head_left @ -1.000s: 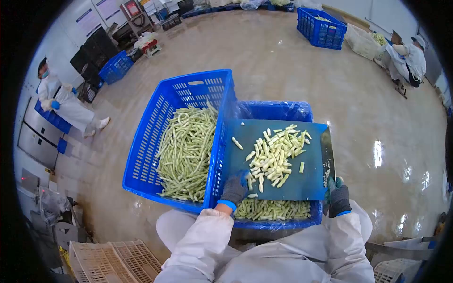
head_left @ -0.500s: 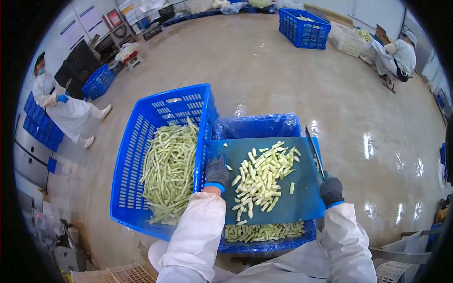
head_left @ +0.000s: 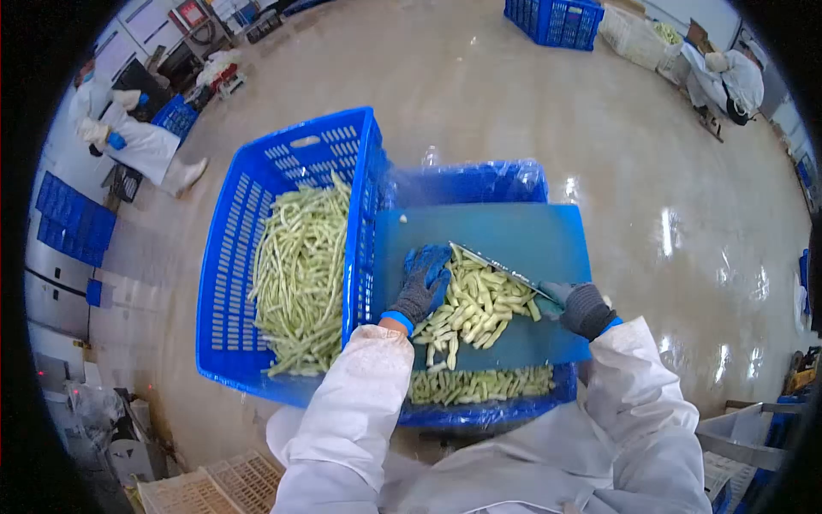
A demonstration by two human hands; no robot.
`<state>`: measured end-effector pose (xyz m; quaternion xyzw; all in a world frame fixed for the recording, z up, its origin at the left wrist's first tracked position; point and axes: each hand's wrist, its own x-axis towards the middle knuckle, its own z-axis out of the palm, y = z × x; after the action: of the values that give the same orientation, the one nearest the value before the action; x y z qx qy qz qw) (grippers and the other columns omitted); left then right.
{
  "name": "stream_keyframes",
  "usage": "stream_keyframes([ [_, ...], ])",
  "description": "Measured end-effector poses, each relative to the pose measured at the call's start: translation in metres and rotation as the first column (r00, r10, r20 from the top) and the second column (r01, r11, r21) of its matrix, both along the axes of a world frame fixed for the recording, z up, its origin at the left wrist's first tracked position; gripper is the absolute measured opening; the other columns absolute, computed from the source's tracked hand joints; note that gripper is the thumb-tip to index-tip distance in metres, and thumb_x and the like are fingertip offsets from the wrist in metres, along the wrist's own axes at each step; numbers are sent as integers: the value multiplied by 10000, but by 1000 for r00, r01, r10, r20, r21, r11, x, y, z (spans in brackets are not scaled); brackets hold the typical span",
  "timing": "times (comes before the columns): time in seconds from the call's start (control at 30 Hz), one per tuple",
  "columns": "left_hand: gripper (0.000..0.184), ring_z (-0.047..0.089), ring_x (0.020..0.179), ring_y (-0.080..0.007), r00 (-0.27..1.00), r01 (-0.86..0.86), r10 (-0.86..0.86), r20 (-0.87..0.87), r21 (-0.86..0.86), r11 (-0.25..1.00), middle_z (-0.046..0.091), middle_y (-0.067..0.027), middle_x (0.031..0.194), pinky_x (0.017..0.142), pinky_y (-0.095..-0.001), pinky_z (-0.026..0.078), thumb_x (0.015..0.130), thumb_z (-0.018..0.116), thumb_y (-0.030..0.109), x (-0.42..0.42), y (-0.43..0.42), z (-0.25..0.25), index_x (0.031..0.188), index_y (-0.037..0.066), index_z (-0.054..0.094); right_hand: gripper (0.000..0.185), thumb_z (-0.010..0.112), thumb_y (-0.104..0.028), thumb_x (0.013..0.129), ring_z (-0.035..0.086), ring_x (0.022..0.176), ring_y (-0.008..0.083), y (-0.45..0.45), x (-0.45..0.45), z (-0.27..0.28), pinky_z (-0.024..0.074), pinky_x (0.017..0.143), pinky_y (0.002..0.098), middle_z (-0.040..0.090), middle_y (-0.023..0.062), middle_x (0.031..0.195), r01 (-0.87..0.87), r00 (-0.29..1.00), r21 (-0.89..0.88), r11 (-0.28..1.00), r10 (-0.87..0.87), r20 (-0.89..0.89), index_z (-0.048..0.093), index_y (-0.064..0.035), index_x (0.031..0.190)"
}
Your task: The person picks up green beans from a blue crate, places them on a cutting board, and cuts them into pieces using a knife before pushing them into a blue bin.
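Note:
A blue-green cutting board [head_left: 548, 236] lies across a blue crate [head_left: 479, 415] lined with clear plastic. On the board is a pile of cut green bean pieces [head_left: 479, 304]. My right hand [head_left: 582, 308], in a grey-and-teal glove, grips a knife [head_left: 497, 264] whose blade slants along the far side of the pile. Flat against the pile's left side is my left hand [head_left: 421, 283] in a grey-and-blue glove, fingers stretched forward and holding nothing. More cut pieces [head_left: 479, 385] show in the crate below the board's near edge.
Close on the left stands a tall blue basket [head_left: 227, 257] of long uncut beans [head_left: 300, 274]. A person [head_left: 128, 141] in white bends at far left, and another person [head_left: 723, 81] sits at far right beside white sacks [head_left: 629, 38]. The floor [head_left: 479, 103] looks wet.
My right hand has swung the knife inward from the board's right edge to behind the bean pieces. My left hand has moved right, onto the pile, which is now more compact. The left-hand person has bent over.

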<state>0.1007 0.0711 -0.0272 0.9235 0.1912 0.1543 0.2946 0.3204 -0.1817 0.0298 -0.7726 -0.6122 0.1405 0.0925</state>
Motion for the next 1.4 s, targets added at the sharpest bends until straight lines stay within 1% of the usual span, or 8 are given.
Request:
stream_keyframes([
  [0.47,413,331,1292,-328,987,161,-161,-16,-11,987,434,-163,1331,1091,-475,189,865,556,217,-125,-117,19,1246,67,503,229,608,-293,781,551,784,358,-101,-75,27,442,654,449,568,160,854,-99,995,-242,965,91,-46,570,-99,897],
  [0.53,400,359,1272,-325,983,182,-183,-15,-52,982,454,-166,1310,1076,-464,228,866,556,213,-138,-124,31,1238,73,513,237,621,-288,764,546,804,336,-108,-77,28,450,681,425,555,160,873,-299,954,164,940,296,48,580,-94,893],
  [0.67,363,432,1222,-292,951,165,-247,-185,-372,914,496,-145,1284,1039,-399,325,888,561,201,-146,-126,68,1230,83,532,202,624,-226,760,553,844,294,-115,-78,43,454,707,398,562,151,902,-353,935,245,903,340,97,589,-88,903],
  [0.83,313,519,1122,-272,918,204,-341,-201,-499,842,554,-142,1210,975,-367,397,884,568,205,-144,-139,48,1167,70,580,219,576,-195,863,600,745,237,-128,-68,47,486,676,341,612,102,835,138,750,-113,984,-178,-638,619,-63,1033],
  [0.97,305,529,1100,-295,961,131,-235,-147,-504,854,566,-154,1178,941,-378,418,875,573,217,-105,-158,55,1142,71,596,222,568,-217,891,563,599,131,-127,-71,60,464,564,266,582,50,671,495,654,22,868,-356,-668,614,-42,1020],
  [1.07,363,504,1101,-345,979,137,-150,-142,-95,986,543,-157,1192,933,-434,402,870,546,249,-61,-172,61,1195,88,544,253,551,-192,911,486,518,60,-124,-62,50,394,460,212,530,-5,642,685,318,-33,728,-339,-886,613,-28,1093],
  [1.3,416,516,1054,-363,900,235,-89,-427,304,923,540,-175,1148,886,-479,409,795,548,204,-1,-174,41,1204,126,534,279,575,-217,899,513,582,60,-110,-58,57,422,509,213,578,11,719,741,245,-82,666,-382,-891,613,-10,1082],
  [1.4,416,486,1069,-388,915,187,-90,-393,216,958,509,-182,1187,855,-488,398,816,579,301,-8,-159,66,1176,96,539,297,574,-214,899,511,602,62,-109,-57,57,427,536,218,578,13,727,724,253,-85,685,-378,-890,594,-6,1110],
])
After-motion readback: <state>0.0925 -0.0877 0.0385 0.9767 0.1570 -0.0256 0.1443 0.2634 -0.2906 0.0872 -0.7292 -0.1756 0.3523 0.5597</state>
